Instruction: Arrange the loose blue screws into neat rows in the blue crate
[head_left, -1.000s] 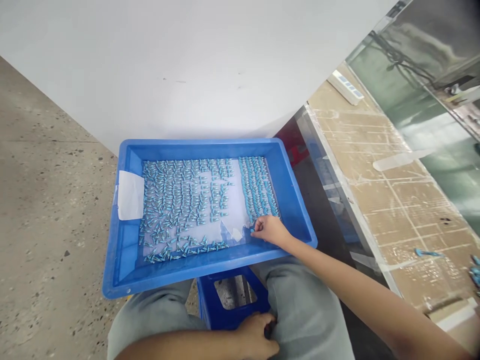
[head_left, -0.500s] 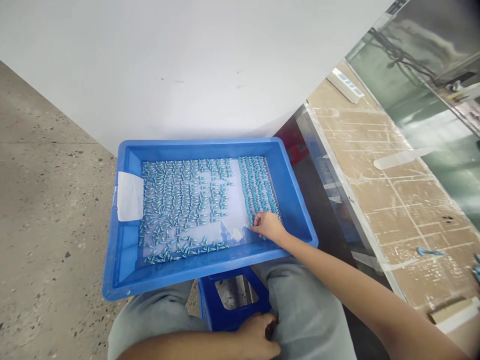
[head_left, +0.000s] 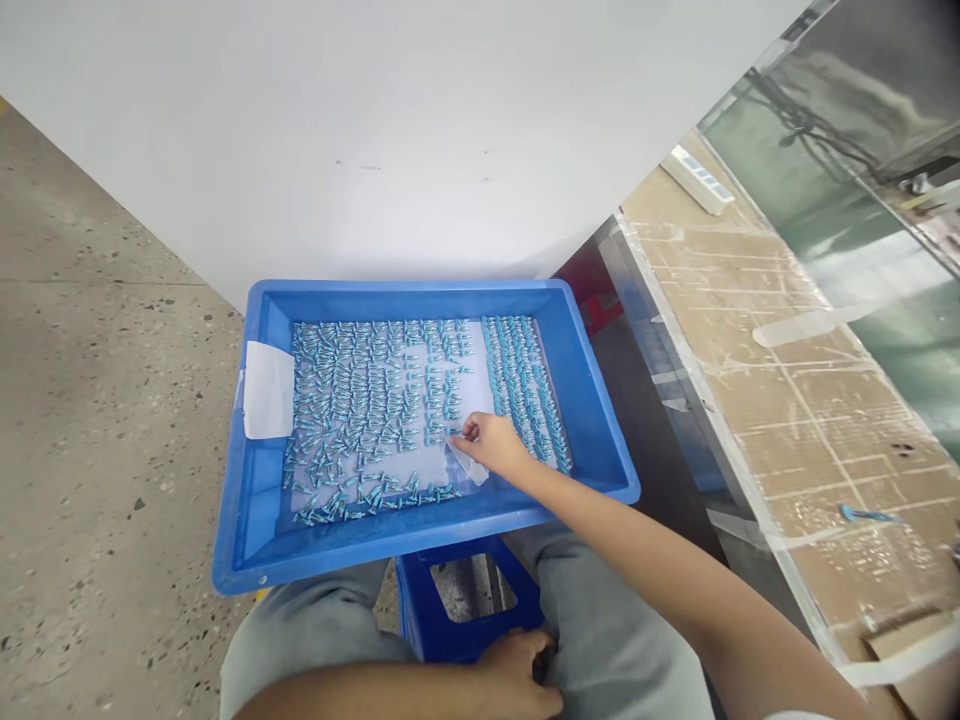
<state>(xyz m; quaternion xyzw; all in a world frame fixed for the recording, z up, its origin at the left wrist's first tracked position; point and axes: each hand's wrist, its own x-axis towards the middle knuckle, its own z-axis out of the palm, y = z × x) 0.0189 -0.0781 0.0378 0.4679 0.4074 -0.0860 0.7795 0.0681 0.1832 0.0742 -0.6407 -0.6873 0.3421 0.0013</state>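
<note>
My right hand (head_left: 491, 445) reaches into a blue plastic tray (head_left: 600, 415). Its thumb and index finger are pinched together at the end of a row of small blue pin-like parts (head_left: 441, 408); whether one is between the fingertips I cannot make out. Denser, neater rows of the same blue parts (head_left: 521, 375) lie along the tray's right side, and looser ones are scattered at its front left. A clear plastic piece (head_left: 474, 470) lies below the fingers. My left hand (head_left: 521, 675) rests at my thigh, fingers curled, its inside hidden.
White paper (head_left: 268, 390) hangs over the tray's left wall. Under the front edge stands a blue stool (head_left: 469, 600). A white panel (head_left: 412, 150) rises behind. On the right, a cardboard-covered bench (head_left: 757, 350) carries a power strip (head_left: 699, 180) and a blue tool-like item (head_left: 870, 514).
My right hand has moved left, from the front of the dense right-hand rows to the right end of the middle rows. My left hand stays at my thigh. The view has shifted slightly.
</note>
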